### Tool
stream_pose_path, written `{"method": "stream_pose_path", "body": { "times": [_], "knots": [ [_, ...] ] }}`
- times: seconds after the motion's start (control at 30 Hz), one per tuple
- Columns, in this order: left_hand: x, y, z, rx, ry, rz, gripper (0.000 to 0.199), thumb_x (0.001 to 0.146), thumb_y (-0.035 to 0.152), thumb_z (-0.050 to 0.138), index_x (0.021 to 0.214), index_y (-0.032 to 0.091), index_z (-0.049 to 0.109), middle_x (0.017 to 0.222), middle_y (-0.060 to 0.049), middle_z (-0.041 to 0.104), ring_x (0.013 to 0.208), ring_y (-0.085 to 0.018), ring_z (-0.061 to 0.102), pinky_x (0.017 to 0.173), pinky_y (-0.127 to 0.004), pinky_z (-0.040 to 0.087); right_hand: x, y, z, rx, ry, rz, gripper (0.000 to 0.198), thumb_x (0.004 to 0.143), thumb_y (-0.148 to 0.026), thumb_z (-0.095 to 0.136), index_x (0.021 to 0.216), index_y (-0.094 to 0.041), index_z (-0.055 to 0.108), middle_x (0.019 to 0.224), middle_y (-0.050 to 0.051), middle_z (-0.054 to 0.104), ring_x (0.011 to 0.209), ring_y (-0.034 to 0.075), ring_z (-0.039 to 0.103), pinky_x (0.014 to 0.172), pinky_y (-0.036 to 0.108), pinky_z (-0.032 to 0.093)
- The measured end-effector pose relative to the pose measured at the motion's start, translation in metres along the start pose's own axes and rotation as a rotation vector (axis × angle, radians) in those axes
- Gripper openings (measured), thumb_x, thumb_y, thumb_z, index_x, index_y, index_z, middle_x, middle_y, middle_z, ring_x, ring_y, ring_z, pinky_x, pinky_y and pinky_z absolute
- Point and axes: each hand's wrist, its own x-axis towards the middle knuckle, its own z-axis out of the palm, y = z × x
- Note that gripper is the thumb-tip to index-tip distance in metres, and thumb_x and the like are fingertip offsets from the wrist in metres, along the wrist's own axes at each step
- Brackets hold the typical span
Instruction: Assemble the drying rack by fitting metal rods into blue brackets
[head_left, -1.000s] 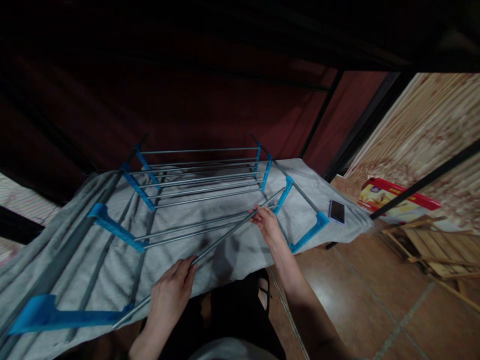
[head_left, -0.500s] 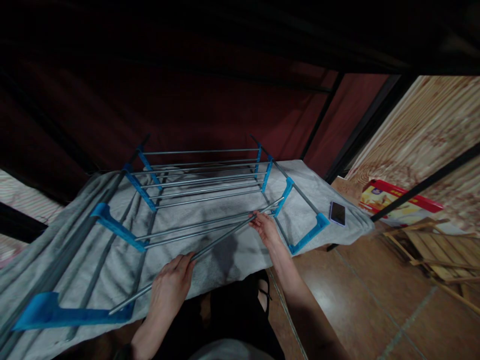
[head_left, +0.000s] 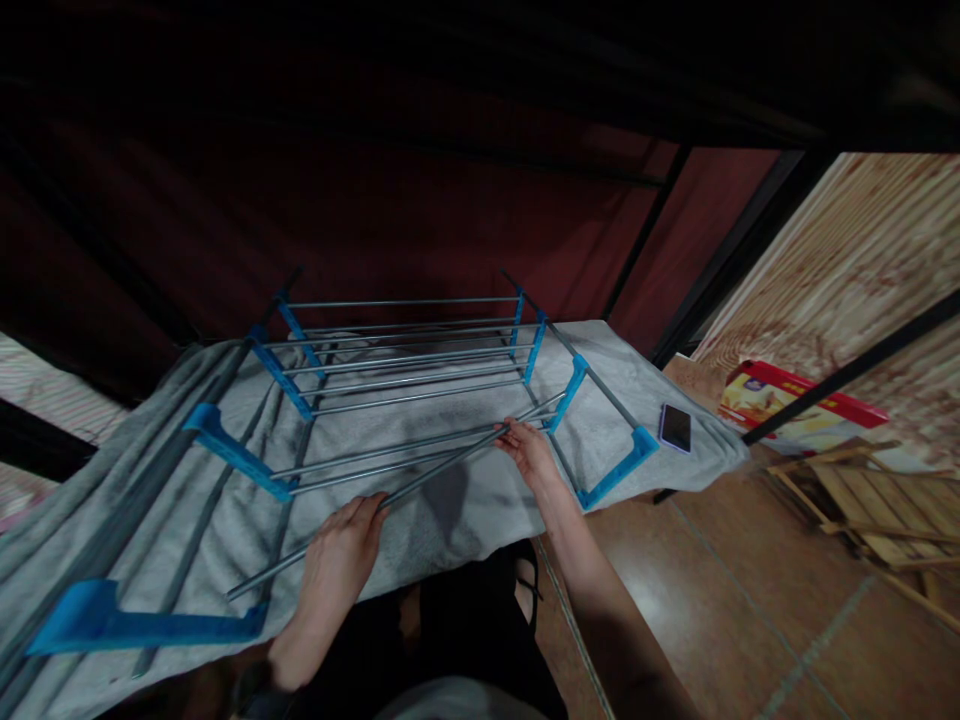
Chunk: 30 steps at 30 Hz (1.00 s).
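A loose grey metal rod lies slantwise between my two hands, its right end up by a blue bracket of the rack. My left hand grips the rod left of its middle, and the rod's left end sticks out past the wrist. Thumb and fingers of my right hand pinch the same rod farther right. Beyond the hands stands a partly assembled rack of grey tubes and blue plastic brackets, with several crossbars fitted. Nearest me on the left is another blue bracket without a crossbar.
Grey cloth covers the surface under the rack. A phone rests on the cloth at the right. On the floor side are a red and yellow box and a folded wooden piece of furniture. Dark red fabric hangs behind.
The rod's left end has lifted off the near left bracket and shifted slightly up and right. Both hands keep their hold on the rod, and the rack stays in place.
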Motion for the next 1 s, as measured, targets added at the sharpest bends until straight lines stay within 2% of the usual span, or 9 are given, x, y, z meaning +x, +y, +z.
{"method": "stream_pose_path", "body": {
  "times": [0.3, 0.7, 0.87, 1.0],
  "knots": [
    [0.005, -0.008, 0.005, 0.005, 0.012, 0.009, 0.041, 0.101, 0.037, 0.036, 0.115, 0.018, 0.069, 0.097, -0.008, 0.075, 0.085, -0.024, 0.071, 0.075, -0.033, 0.053, 0.002, 0.001, 0.0, -0.016, 0.006, 0.003, 0.013, 0.076, -0.026, 0.072, 0.083, -0.017, 0.066, 0.08, 0.004, 0.074, 0.068, 0.013, 0.066, 0.07, 0.027, 0.06],
    [0.016, -0.009, 0.008, 0.013, 0.048, 0.038, 0.038, 0.1, 0.033, 0.037, 0.114, 0.016, 0.068, 0.096, -0.01, 0.074, 0.085, -0.026, 0.069, 0.077, -0.037, 0.052, 0.005, -0.001, -0.005, -0.029, 0.001, 0.019, 0.018, 0.072, -0.027, 0.074, 0.086, -0.018, 0.066, 0.082, 0.004, 0.073, 0.066, 0.013, 0.065, 0.066, 0.025, 0.059],
    [0.024, -0.007, 0.006, 0.054, 0.073, 0.033, 0.036, 0.099, 0.027, 0.037, 0.116, 0.017, 0.067, 0.098, -0.011, 0.073, 0.087, -0.028, 0.066, 0.08, -0.041, 0.05, 0.004, -0.006, -0.002, -0.067, 0.001, 0.028, 0.022, 0.069, -0.028, 0.075, 0.086, -0.019, 0.065, 0.077, 0.0, 0.071, 0.071, 0.014, 0.067, 0.07, 0.027, 0.059],
    [0.03, -0.001, -0.001, 0.098, 0.023, 0.028, 0.04, 0.094, 0.013, 0.038, 0.122, 0.019, 0.065, 0.1, -0.01, 0.071, 0.09, -0.028, 0.064, 0.082, -0.042, 0.048, -0.003, -0.011, -0.01, -0.143, -0.011, 0.029, 0.025, 0.064, -0.03, 0.079, 0.079, -0.02, 0.062, 0.079, 0.001, 0.072, 0.076, 0.016, 0.069, 0.075, 0.029, 0.059]
  ]
}}
